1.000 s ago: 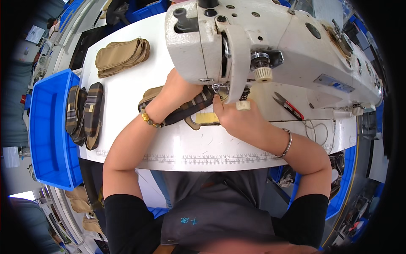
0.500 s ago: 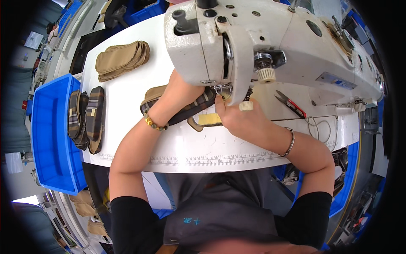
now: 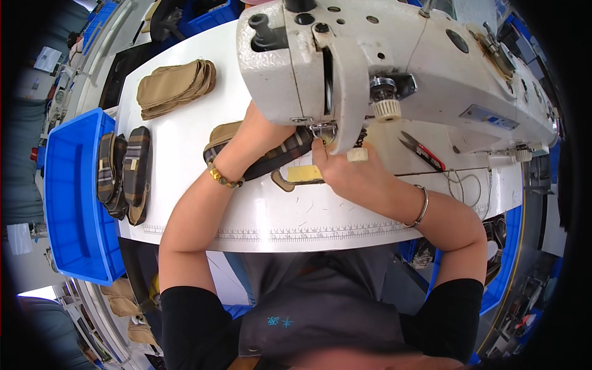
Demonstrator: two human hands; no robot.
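Note:
A dark plaid pouch with a tan side (image 3: 290,150) lies under the needle end of a white sewing machine (image 3: 277,83). Across its top rests my left hand (image 3: 266,131), whose fingers are hidden behind the machine head. My right hand (image 3: 348,172) is closed, thumb and forefinger pinching the pouch's right end close to the presser foot (image 3: 324,131). Just below the pouch, a yellow strip (image 3: 306,173) and a small tan piece with a dark edge (image 3: 283,180) lie on the white table (image 3: 265,216).
Red-handled thread snips (image 3: 425,153) and a loose loop of cord (image 3: 472,190) lie right of my right hand. Tan fabric pieces (image 3: 176,88) are stacked at the back left. Several plaid pouches (image 3: 136,166) sit beside a blue bin (image 3: 80,203) at the left edge.

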